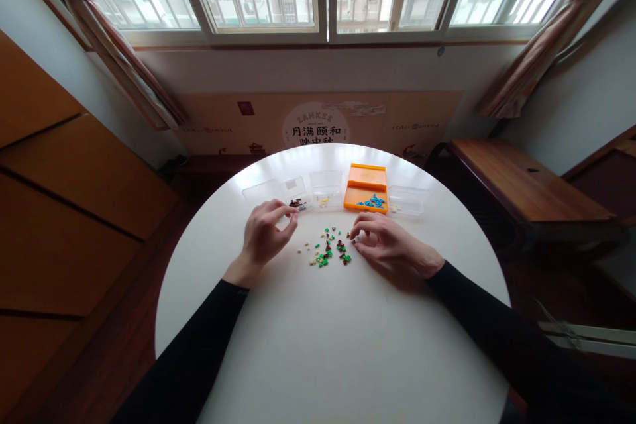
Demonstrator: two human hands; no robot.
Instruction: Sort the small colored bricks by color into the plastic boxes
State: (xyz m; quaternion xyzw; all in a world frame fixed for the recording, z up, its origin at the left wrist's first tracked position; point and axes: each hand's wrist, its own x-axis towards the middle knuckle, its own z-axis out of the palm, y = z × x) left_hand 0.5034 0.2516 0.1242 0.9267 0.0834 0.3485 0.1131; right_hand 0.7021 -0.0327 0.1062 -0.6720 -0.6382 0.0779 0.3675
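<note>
My left hand (265, 230) is held at the near side of a small clear box (288, 187) containing dark brown pieces (297, 204). Its thumb and forefinger are drawn together in a pinch, and whatever is between them is too small to name. At the right edge of a loose pile of tiny green, brown and cream bricks (324, 262), my right hand (390, 242) rests low over the table with curled fingers. Its thumb and fingertips come together by a few bricks; what they grip cannot be made out.
Across the white round table (318, 344) stand a clear box (326, 180) with yellow pieces, an open orange case (366, 175) holding blue pieces, and another clear box (410, 195) with a few pale pieces. A wooden bench (536, 179) is at the right, beyond the table edge.
</note>
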